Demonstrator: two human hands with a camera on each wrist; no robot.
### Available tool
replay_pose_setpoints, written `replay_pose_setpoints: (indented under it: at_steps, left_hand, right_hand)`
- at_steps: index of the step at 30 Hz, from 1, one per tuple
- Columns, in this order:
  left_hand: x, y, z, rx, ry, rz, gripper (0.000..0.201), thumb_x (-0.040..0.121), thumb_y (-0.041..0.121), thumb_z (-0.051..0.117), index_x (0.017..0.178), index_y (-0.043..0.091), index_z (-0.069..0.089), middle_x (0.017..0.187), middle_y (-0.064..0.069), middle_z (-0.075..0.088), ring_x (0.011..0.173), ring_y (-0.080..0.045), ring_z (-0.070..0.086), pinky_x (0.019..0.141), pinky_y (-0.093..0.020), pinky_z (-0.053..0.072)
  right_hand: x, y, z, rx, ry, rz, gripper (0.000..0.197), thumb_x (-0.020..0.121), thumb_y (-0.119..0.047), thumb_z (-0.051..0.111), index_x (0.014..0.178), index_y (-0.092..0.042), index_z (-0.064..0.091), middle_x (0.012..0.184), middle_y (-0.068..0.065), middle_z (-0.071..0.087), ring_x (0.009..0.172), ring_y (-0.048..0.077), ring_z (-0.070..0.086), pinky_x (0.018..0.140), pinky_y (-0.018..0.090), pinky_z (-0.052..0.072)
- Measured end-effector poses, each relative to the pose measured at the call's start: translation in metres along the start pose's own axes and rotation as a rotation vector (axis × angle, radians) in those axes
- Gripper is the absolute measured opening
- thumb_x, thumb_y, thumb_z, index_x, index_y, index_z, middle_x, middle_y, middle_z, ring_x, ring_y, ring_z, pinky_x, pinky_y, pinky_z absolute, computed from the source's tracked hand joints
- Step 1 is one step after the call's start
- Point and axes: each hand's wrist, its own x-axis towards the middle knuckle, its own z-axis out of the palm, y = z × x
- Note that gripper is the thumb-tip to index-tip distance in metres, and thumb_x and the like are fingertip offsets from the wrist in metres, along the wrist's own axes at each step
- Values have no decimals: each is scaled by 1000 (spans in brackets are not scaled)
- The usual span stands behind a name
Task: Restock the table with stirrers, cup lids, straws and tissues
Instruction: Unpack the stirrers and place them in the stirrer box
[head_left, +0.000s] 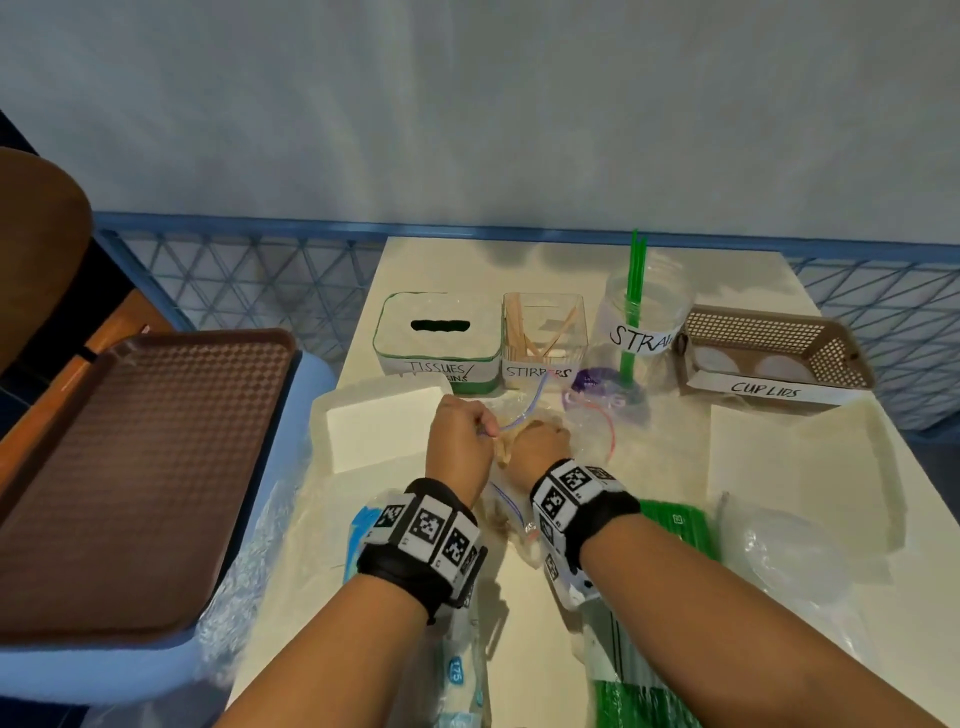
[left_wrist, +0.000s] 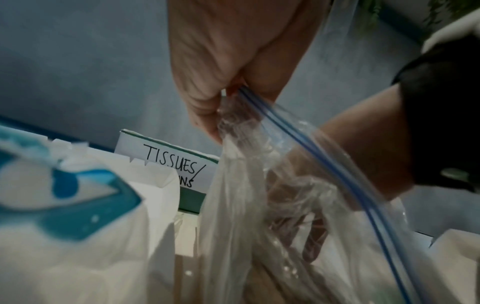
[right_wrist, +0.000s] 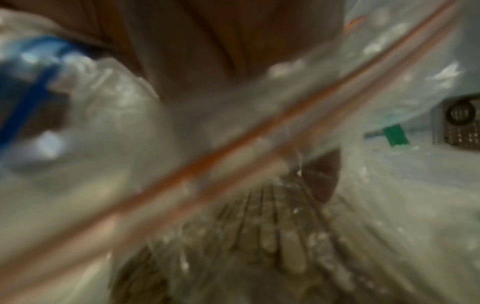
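Note:
A clear zip bag (head_left: 511, 499) of wooden stirrers (right_wrist: 259, 236) lies at the table's middle, in front of the labelled stirrers container (head_left: 544, 332). My left hand (head_left: 480, 428) pinches the bag's blue zip edge (left_wrist: 272, 119) and holds the mouth up. My right hand (head_left: 540, 441) is inside the bag, and its fingers (left_wrist: 314, 236) show through the plastic, stretched down toward the stirrers. The right wrist view is blurred. The tissues box (head_left: 436, 332), the straws jar (head_left: 641, 322) with green straws and the cup lids basket (head_left: 769, 348) stand in a row at the back.
A white napkin stack (head_left: 379, 426) sits left of my hands and a blue tissue pack (head_left: 363, 525) under my left wrist. A green straw pack (head_left: 675, 525) and a bag of lids (head_left: 789, 551) lie on the right. A brown tray (head_left: 130, 467) rests off the table's left.

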Motion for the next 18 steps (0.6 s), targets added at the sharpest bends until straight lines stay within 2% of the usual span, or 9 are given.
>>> replay_pose_setpoints:
  at_steps: [1, 3, 8, 11, 13, 16, 18]
  left_hand:
    - [0, 1, 0, 6, -17, 1, 32, 73, -15, 48, 66, 12, 64, 86, 2, 40, 85, -12, 42, 69, -8, 31]
    - [1, 2, 0, 44, -53, 3, 27, 77, -12, 51, 86, 5, 71, 101, -3, 39, 91, -10, 41, 80, -8, 28]
    - [3, 2, -1, 95, -80, 4, 24, 88, 5, 55, 109, 8, 66, 126, -12, 36, 107, -19, 47, 84, -6, 25]
    - [4, 1, -2, 144, -102, -12, 30, 89, 16, 58, 118, 10, 62, 131, -12, 32, 111, -21, 49, 87, -9, 27]
    - [3, 3, -3, 179, -115, 1, 33, 89, 14, 57, 121, 11, 60, 132, -12, 30, 112, -22, 50, 88, -9, 28]
    - [2, 6, -5, 215, -160, 37, 39, 90, 4, 49, 127, 13, 56, 136, -14, 26, 119, -25, 46, 98, -15, 29]
    - [4, 7, -6, 212, -202, 26, 46, 89, -2, 46, 130, 17, 54, 139, -15, 25, 126, -28, 39, 106, -20, 27]
  right_hand:
    - [4, -2, 1, -12, -6, 5, 49, 97, -27, 40, 138, -2, 34, 144, 18, 36, 131, 33, 36, 110, 42, 28]
    - [6, -2, 1, 9, 12, 14, 46, 98, -22, 38, 139, -2, 34, 146, 17, 34, 135, 33, 33, 112, 43, 26]
    - [10, -5, 0, 158, 70, 14, 38, 99, -17, 34, 133, -3, 42, 139, 16, 45, 129, 30, 43, 107, 38, 33]
    - [10, -4, -4, 264, 69, 19, 38, 98, -12, 37, 133, -1, 42, 139, 18, 46, 129, 30, 44, 108, 37, 35]
    - [9, -1, -3, 334, 54, -8, 36, 97, -10, 39, 131, 0, 45, 135, 18, 49, 126, 30, 47, 106, 35, 37]
    - [10, 3, 1, 512, 55, -9, 36, 88, -10, 53, 123, -7, 53, 120, 13, 60, 114, 29, 56, 93, 34, 45]
    - [8, 8, 2, 658, 56, -14, 29, 82, -9, 60, 111, -7, 59, 102, 10, 64, 101, 29, 61, 78, 30, 47]
